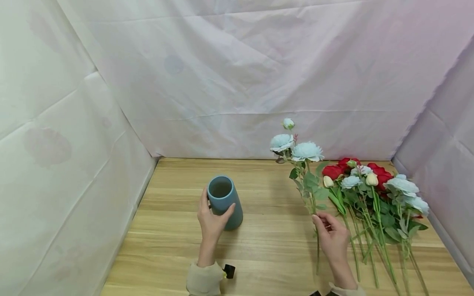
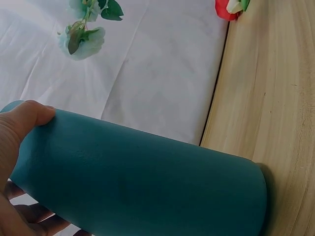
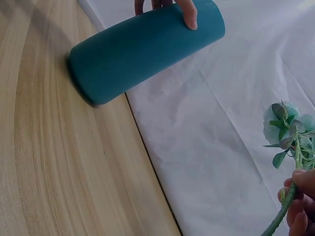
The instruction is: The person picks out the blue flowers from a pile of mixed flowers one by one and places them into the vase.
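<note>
A blue-teal vase (image 1: 234,213) stands upright on the wooden table, its round mouth facing up. My left hand (image 1: 214,220) grips it near the top, thumb on one side and fingers round the other, as the left wrist view also shows on the vase (image 2: 142,172). To the right, my right hand (image 1: 333,236) pinches the green stem of a pale blue artificial flower (image 1: 307,151) between thumb and fingers. Its blooms and bud rise above the hand, and the stem's lower end hangs below it. In the right wrist view the stem (image 3: 280,216) passes through the fingers.
On the table's right side lies a pile of artificial flowers: red blooms (image 1: 333,172), cream tulips (image 1: 372,179) and pale blue blooms (image 1: 401,186), stems toward the front. White cloth (image 1: 222,82) hangs behind the wooden table (image 1: 177,246) and along both sides.
</note>
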Motion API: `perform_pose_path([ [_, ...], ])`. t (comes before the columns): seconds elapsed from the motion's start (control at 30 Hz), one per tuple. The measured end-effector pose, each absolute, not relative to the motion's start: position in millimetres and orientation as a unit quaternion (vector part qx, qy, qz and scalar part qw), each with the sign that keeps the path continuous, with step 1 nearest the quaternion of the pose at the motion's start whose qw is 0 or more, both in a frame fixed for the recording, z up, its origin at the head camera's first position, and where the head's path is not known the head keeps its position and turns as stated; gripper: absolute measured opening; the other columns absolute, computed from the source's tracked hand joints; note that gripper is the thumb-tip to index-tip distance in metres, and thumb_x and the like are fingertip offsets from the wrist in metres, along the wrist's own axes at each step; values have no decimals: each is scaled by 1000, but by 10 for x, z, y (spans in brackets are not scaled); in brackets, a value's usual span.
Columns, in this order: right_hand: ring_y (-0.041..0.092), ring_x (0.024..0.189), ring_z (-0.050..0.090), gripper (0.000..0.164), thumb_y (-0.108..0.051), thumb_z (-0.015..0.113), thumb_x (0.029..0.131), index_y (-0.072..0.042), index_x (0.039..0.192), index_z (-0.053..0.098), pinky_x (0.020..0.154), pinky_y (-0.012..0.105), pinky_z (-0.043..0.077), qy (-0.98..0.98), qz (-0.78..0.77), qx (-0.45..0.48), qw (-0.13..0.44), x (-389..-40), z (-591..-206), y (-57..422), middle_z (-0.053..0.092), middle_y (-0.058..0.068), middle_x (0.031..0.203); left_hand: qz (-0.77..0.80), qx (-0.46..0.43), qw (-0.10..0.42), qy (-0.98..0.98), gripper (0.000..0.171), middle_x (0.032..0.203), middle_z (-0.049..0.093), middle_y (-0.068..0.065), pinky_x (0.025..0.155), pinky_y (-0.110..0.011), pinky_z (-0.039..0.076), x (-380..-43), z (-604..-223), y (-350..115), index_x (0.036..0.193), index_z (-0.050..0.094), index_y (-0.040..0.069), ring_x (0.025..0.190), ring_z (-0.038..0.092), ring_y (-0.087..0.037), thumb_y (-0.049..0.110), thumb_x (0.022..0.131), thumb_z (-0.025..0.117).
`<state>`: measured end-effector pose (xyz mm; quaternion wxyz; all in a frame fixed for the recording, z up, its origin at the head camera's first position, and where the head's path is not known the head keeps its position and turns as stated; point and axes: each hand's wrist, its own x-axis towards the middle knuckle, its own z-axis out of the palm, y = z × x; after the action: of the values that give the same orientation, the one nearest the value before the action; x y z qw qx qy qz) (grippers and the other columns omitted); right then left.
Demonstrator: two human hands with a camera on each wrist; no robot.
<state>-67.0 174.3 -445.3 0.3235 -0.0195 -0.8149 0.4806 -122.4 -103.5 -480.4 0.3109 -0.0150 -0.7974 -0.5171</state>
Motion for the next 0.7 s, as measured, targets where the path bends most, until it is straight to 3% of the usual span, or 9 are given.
perform_pose_path([
  [0.7, 8, 52, 53, 10, 21, 64, 73, 12, 78, 66, 47, 13, 41, -770, 536, 38, 344, -786, -4341, 1559, 62, 18, 63, -539, -27, 304, -785, 83, 120, 55, -16, 71, -51, 50, -1138, -4800, -912, 134, 46, 5, 104, 53, -35, 14, 62, 87],
])
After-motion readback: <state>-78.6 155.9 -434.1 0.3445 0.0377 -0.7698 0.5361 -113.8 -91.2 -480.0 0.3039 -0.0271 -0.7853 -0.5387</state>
